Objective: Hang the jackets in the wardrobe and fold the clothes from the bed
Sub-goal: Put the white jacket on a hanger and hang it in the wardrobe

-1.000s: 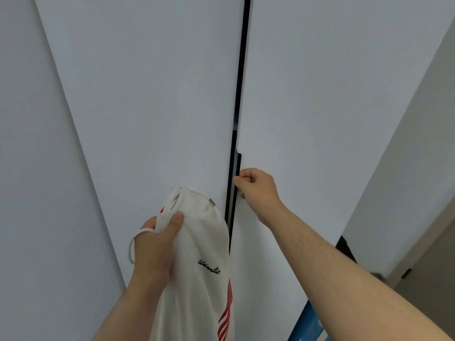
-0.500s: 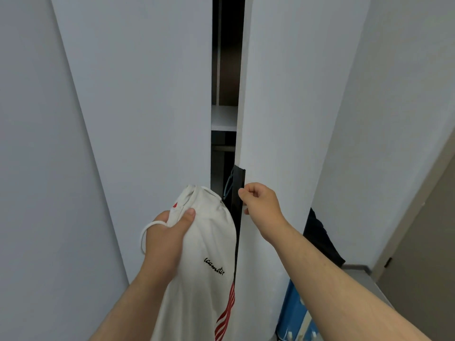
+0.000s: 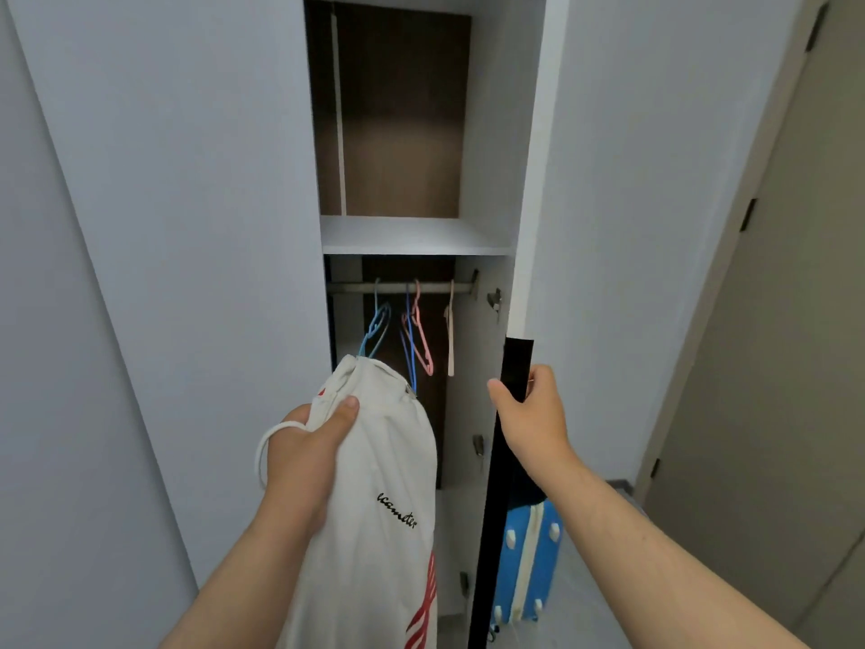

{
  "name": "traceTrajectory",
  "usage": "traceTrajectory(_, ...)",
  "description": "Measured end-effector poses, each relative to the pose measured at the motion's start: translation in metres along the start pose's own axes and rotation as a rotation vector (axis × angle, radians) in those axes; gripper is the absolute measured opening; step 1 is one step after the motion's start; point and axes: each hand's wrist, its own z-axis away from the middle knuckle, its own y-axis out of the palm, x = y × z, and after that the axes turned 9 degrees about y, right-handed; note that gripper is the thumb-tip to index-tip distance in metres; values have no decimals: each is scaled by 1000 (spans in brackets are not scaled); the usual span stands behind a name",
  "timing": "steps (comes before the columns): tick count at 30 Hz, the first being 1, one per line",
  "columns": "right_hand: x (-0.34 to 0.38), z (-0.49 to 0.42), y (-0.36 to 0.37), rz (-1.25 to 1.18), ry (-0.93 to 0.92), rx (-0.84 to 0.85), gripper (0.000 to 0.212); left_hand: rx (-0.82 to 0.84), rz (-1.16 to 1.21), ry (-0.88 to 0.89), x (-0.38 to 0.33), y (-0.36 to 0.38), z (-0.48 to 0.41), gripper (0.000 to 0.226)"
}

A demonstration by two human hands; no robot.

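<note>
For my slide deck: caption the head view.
Right hand holds the wardrobe door open; left hand grips a white jacket near empty hangers.

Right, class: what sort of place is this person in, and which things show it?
Probably a bedroom at home: a tall white wardrobe stands open, coloured hangers hang on its rail, and a blue suitcase stands beside it.
</note>
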Motion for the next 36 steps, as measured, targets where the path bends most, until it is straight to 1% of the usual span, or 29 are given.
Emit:
traceTrajectory(2, -8, -2, -21, -6, 17, -40, 35, 20, 16, -5, 2, 9, 7, 30)
traceTrajectory(3, -10, -4, -31, -1, 14, -59, 34, 31, 23, -12, 1, 14, 11, 31)
traceTrajectory(6, -12, -10, -58, 3, 2, -73, 18, 50, 44, -27, 3, 26, 17, 28)
traceTrajectory(11, -12, -16, -89, 6, 29, -48, 13, 71, 63, -36, 1, 47, 21, 26)
traceTrajectory(14, -12, -20, -102, 11, 46, -29, 16, 94, 76, -39, 0, 57, 22, 23)
traceTrajectory(18, -14, -23, -110, 32, 68, -15, 19, 129, 80, -39, 2, 65, 21, 29)
traceTrajectory(21, -16, -23, -104, -25, 96, -31, 17, 142, 76, -38, 0, 69, 18, 22)
traceTrajectory(23, -17, -23, -97, -61, 109, -110, 20, 138, 76, -37, 0, 71, 15, 19)
traceTrajectory(25, -15, -19, -88, -26, 82, -290, 41, 140, 74, -37, 0, 70, 11, 23)
traceTrajectory(26, -11, -15, -82, 0, 36, -379, 51, 137, 68, -39, 0, 68, 8, 26)
traceTrajectory(27, -5, -11, -76, 13, -40, -435, 56, 134, 59, -38, 2, 66, 5, 30)
traceTrajectory(28, 3, -6, -69, 13, -128, -443, 54, 133, 50, -39, 4, 63, 1, 34)
traceTrajectory(29, 12, -2, -61, 9, -207, -406, 47, 131, 42, -39, 7, 60, -2, 37)
traceTrajectory(31, 29, 4, -44, 39, -278, -234, 30, 121, 22, -51, 12, 52, -9, 47)
traceTrajectory(33, 39, 1, -25, 71, -250, -35, 25, 97, 5, -69, 19, 44, -17, 55)
traceTrajectory(35, 39, -7, -2, 60, -198, 73, 24, 73, -3, -91, 25, 34, -28, 57)
traceTrajectory(36, 37, -12, 10, 60, -184, 101, 24, 61, 0, -100, 27, 29, -34, 53)
